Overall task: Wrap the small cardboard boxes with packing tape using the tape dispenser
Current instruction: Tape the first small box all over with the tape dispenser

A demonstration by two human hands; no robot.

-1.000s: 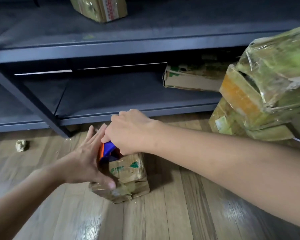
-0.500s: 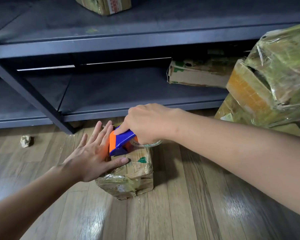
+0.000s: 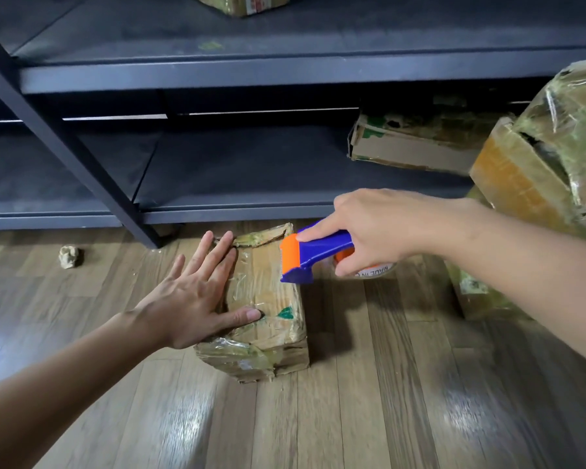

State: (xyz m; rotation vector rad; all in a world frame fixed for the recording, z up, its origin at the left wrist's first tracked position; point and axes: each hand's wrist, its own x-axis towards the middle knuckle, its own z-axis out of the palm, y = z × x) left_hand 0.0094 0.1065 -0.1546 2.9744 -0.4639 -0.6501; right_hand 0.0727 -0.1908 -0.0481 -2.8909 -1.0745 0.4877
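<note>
A small worn cardboard box (image 3: 268,319), covered in wrinkled clear tape, stands on the wooden floor. My left hand (image 3: 197,292) lies flat on its top left side, fingers straight and spread, thumb pressing the top. My right hand (image 3: 372,228) grips a blue tape dispenser (image 3: 318,253) with an orange blade guard, index finger stretched along its top. The dispenser hovers just off the box's right edge, its toothed end facing the box. The tape roll is mostly hidden under my right hand.
A dark metal shelf unit (image 3: 217,76) runs along the back, its slanted leg (image 3: 82,157) reaching the floor near the box. Taped boxes (image 3: 538,157) are stacked at right, another box (image 3: 410,147) lies on the low shelf. A crumpled wad (image 3: 69,256) sits on the floor at left.
My right hand has pulled the dispenser from the box's top left to off its right edge. My left hand has slid onto the box top and flattened there.
</note>
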